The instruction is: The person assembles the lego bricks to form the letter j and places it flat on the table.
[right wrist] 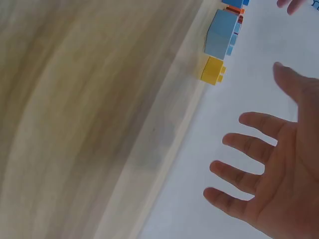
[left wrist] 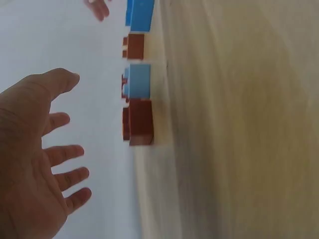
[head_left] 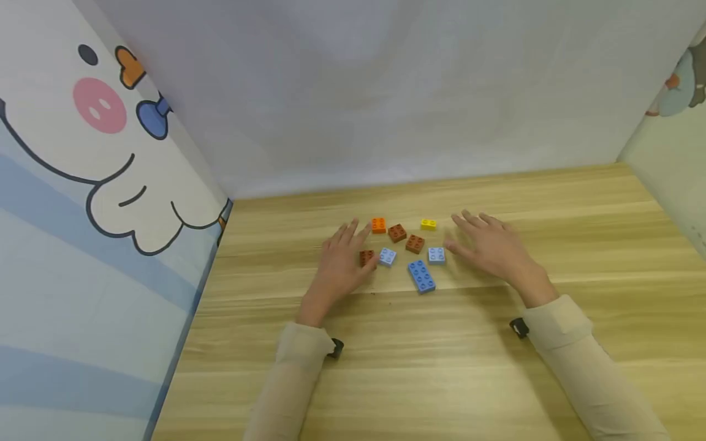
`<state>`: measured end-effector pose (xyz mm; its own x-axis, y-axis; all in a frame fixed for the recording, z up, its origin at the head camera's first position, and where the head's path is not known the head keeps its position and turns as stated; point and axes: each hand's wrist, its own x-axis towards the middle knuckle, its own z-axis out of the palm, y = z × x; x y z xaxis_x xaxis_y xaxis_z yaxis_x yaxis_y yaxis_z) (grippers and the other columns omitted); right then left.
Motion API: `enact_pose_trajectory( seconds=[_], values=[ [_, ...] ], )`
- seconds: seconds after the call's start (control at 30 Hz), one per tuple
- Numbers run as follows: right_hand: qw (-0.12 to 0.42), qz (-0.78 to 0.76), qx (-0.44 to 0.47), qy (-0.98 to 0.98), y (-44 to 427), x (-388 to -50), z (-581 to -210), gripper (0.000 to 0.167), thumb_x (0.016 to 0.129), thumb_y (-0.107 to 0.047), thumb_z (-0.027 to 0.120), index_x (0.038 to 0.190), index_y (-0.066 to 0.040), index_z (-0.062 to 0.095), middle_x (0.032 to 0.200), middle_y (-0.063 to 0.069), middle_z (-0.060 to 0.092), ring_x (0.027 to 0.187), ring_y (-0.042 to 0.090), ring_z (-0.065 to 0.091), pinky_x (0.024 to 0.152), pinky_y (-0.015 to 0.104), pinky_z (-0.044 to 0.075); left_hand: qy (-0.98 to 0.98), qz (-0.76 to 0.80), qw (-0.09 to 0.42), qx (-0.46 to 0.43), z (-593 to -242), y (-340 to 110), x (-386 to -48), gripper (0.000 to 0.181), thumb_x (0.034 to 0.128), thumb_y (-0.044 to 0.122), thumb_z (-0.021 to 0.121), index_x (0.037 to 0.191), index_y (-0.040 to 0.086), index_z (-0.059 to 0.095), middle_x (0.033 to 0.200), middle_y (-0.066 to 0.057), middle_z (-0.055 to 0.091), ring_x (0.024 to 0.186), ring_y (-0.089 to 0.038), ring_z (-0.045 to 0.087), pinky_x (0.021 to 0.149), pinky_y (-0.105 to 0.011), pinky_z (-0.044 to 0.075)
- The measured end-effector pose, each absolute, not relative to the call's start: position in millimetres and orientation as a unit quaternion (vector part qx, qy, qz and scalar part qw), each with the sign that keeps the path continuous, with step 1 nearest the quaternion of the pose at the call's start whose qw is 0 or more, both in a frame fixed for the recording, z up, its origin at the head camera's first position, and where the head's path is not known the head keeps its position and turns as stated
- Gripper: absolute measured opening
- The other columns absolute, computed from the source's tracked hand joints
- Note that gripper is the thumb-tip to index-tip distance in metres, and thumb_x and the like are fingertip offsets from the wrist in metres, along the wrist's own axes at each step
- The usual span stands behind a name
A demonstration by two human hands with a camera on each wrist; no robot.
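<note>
Left hand (head_left: 339, 263), fingers spread and holding nothing, is above the light wood-grain bench (head_left: 231, 367) at a reddish-brown square plastic brick (head_left: 366, 258), thumb probably clear of it, gap hard to judge. Right hand (head_left: 491, 248), also spread, nothing held, is beside a pale-blue square plastic brick (head_left: 436, 256) and small yellow plastic brick (head_left: 428, 225). Between hands: long blue eight-stud plastic brick (head_left: 421, 277), orange square plastic brick (head_left: 378, 225), two more brown bricks (head_left: 415, 244), second pale-blue brick (head_left: 388, 256).

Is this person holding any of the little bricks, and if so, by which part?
Nothing is held. The left hand's grip is empty, and so is the right hand's grip; the bricks lie on the table.
</note>
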<state>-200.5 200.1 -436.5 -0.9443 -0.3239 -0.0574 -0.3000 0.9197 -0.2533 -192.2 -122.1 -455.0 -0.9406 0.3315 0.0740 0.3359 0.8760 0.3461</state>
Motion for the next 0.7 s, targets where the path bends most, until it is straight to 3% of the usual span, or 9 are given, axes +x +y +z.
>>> enact_pose_trajectory(
  seconds=[0.33,0.5,0.7],
  values=[
    [0.038,-0.164,-0.219,0.961,186,-204,-440,0.050,0.102,-0.036,0.061,0.141,-0.003,0.059,0.143,0.021,0.061,0.134,0.042,0.056,0.118,0.059,0.037,-0.926,-0.216,-0.010,-0.311,-461,-86,-186,0.046,0.1030,0.028,0.062,0.148,0.020,0.054,0.159,-0.005,0.048,0.152,-0.034,0.037,0.121,-0.061,0.030],
    [0.057,-0.182,-0.225,0.956,177,-203,-441,0.045,0.097,-0.031,0.070,0.134,-0.005,0.065,0.137,0.019,0.065,0.127,0.041,0.061,0.107,0.058,0.048,-0.917,-0.205,-0.044,-0.339,-464,-70,-182,0.043,0.1031,0.026,0.062,0.146,0.023,0.057,0.158,-0.001,0.050,0.151,-0.033,0.039,0.121,-0.060,0.030],
    [0.063,-0.180,-0.225,0.955,175,-202,-444,0.043,0.095,-0.027,0.073,0.131,-0.005,0.067,0.135,0.018,0.067,0.127,0.040,0.061,0.106,0.057,0.049,-0.910,-0.204,-0.047,-0.358,-467,-62,-180,0.037,0.1023,0.025,0.062,0.139,0.025,0.064,0.152,0.001,0.056,0.148,-0.027,0.041,0.122,-0.062,0.028]
  ],
)
